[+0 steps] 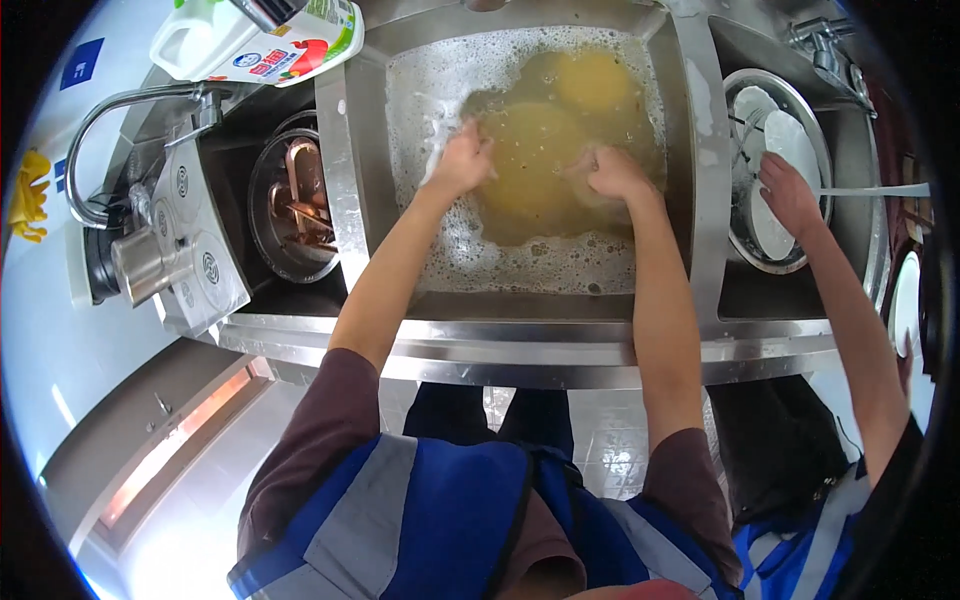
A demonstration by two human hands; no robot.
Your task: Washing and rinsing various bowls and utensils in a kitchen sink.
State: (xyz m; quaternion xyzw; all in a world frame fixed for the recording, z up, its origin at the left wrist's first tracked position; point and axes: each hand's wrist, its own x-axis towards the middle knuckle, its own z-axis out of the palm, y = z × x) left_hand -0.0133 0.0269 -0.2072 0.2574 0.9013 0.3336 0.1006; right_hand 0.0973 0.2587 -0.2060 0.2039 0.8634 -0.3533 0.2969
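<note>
Both hands work at the murky, yellowish water in the middle sink (378,160). My left hand (466,160) is curled at the left of the darker water, its fingertips partly under the surface. My right hand (612,172) is closed at the right side, fingers dipping into the water. Between them a large round pale-yellow shape (528,150), perhaps a plate, lies submerged. A second round shape (595,80) shows under water farther back. Whatever the fingers grip is hidden by the murk. White suds (425,75) float around the edges.
In the left sink, a metal basin (262,225) holds brownish pieces (305,175). A large detergent jug (262,40) stands behind it, near a curved faucet (95,130). At right, another person's hand (790,195) touches a white dish (785,140) in a steel basin (738,250).
</note>
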